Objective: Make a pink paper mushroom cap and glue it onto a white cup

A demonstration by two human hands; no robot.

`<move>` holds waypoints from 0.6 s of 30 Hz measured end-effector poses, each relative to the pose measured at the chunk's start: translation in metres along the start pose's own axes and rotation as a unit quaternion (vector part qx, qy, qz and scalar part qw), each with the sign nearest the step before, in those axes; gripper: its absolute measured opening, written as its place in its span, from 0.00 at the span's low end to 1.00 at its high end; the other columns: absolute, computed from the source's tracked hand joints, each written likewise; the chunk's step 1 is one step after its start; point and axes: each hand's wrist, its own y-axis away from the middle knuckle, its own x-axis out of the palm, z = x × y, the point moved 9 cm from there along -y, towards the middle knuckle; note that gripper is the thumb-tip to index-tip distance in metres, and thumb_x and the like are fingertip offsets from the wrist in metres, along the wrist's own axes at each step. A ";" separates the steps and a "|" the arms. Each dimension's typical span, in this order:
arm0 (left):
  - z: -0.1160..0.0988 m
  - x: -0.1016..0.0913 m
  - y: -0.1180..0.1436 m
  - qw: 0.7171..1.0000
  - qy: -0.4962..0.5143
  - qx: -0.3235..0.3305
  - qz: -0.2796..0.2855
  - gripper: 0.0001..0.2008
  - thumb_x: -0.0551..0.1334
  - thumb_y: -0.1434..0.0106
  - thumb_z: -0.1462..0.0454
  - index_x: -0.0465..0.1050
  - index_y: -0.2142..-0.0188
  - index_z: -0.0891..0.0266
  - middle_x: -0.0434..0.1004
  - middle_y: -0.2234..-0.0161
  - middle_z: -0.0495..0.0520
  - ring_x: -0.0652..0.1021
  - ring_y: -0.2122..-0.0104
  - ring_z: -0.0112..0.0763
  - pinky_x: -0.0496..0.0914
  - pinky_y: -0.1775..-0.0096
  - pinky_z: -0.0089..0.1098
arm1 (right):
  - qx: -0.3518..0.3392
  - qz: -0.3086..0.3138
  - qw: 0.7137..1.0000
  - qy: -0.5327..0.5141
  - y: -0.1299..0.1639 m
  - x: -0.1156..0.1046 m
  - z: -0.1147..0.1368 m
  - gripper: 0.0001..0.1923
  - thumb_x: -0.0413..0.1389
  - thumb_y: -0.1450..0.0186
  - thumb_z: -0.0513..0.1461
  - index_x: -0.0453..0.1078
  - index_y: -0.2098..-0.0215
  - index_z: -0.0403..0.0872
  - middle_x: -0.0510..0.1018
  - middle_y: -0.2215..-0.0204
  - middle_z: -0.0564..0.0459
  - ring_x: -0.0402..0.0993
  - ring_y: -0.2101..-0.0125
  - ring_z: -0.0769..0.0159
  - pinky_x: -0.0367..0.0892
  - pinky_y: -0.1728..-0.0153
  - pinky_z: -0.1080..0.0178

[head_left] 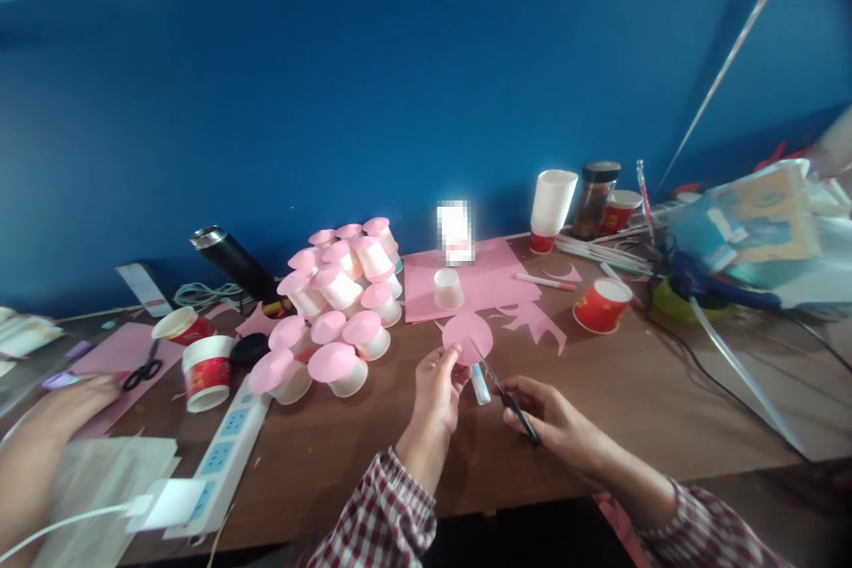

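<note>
A round disc of pink paper [468, 338] is held up just above the brown wooden table [639, 390], near its front-middle. The left hand [436, 386] pinches the disc's lower left edge between thumb and fingertips. The right hand [549, 413] is closed around the dark handles of a pair of slim scissors [504, 394], whose blades reach up and left into the disc's lower right part. Just behind the disc lies a flat sheet of pink paper [479, 280] with a small white paper cup [448, 288] standing upside down on it, and jagged pink paper offcuts [536, 321] lie beside it. To the left sits a heap of white cups capped with pink discs [339, 311]. A red-and-white paper cup [602, 303] stands to the right. At far left, another person's hand [59, 404] rests near black scissors [143, 370].
</note>
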 end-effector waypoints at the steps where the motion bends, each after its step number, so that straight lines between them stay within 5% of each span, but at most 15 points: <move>1: 0.000 0.000 0.000 1.000 0.000 0.001 0.002 0.11 0.70 0.54 0.63 0.71 0.75 0.68 0.73 0.77 0.51 0.73 0.77 0.23 0.67 0.73 0.25 | -0.002 0.001 1.000 -0.002 0.000 0.000 0.000 0.21 0.59 0.41 0.48 0.66 0.58 0.41 0.67 0.75 0.56 0.60 0.75 0.73 0.58 0.77 0.70; 18: 0.001 0.002 0.002 1.000 0.003 -0.001 -0.004 0.09 0.68 0.53 0.64 0.70 0.76 0.67 0.72 0.79 0.50 0.72 0.78 0.22 0.65 0.73 0.25 | 0.004 -0.016 1.000 -0.016 -0.002 -0.004 -0.007 0.21 0.61 0.44 0.48 0.68 0.58 0.42 0.68 0.78 0.58 0.59 0.79 0.75 0.56 0.80 0.71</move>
